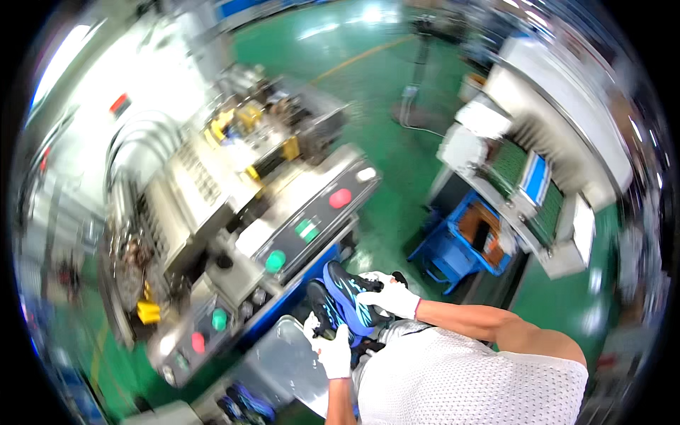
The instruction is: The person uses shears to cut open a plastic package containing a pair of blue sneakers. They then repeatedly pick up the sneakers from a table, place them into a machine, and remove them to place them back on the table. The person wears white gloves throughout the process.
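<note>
At six o'clock, the white-gloved left hand (333, 350) is closed on a black-and-blue sports shoe (321, 303); the white-gloved right hand (390, 297) clasps its purple-soled mate (344, 285). Neither is set down yet. Whether the black-and-violet shoes (249, 402) at seven o'clock are finished, I cannot tell.

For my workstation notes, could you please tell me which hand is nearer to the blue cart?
Right. The right hand, on a shoe, is below-left of the blue cart in the picture; the left hand is farther off, lower and further left.
</note>
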The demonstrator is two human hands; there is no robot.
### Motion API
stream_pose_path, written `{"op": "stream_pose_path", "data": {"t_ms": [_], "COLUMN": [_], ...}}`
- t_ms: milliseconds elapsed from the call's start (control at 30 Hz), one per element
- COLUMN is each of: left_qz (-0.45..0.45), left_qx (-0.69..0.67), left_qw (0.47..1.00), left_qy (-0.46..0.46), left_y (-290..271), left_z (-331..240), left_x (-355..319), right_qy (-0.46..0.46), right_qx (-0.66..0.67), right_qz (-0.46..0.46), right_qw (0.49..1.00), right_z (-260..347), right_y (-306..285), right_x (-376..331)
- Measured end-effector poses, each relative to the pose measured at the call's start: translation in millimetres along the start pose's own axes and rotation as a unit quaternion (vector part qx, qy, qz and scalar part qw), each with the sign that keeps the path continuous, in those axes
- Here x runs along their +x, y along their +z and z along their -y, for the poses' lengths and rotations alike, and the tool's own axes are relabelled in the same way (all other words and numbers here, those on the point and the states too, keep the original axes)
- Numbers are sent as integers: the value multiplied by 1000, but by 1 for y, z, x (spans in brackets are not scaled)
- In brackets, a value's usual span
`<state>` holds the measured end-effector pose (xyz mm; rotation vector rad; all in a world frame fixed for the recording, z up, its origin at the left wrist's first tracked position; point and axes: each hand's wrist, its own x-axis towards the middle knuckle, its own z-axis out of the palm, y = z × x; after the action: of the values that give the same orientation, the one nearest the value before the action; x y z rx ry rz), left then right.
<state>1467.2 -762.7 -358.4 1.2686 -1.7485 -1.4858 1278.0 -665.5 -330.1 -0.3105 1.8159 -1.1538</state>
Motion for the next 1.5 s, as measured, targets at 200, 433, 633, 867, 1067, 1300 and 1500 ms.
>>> {"op": "stream_pose_path", "data": {"t_ms": [200, 433, 633, 867, 1067, 1300, 1500], "left_qz": [300, 492, 506, 520, 534, 72, -460], "left_qx": [-78, -39, 113, 141, 120, 389, 142], "left_qw": [943, 849, 762, 769, 781, 903, 807], "left_qy": [121, 190, 389, 345, 301, -168, -342], "left_y": [166, 397, 627, 699, 495, 50, -226], "left_z": [-122, -261, -284, -302, -185, 51, 220], "left_x": [43, 17, -5, -9, 57, 94, -112], "right_qy": [-23, -133, 60, 226, -304, -114, -89], "right_qx": [224, 67, -28, -210, 15, -133, -304], "right_qz": [-307, -679, -752, -683, -634, 29, 121], "right_qw": [925, 719, 656, 662, 711, 984, 941], "right_z": [18, -22, -83, -95, -9, -98, -82], "right_y": [-169, -354, -505, -624, -462, -273, -153], "right_x": [-68, -160, -140, -99, -36, 126, 168]}}
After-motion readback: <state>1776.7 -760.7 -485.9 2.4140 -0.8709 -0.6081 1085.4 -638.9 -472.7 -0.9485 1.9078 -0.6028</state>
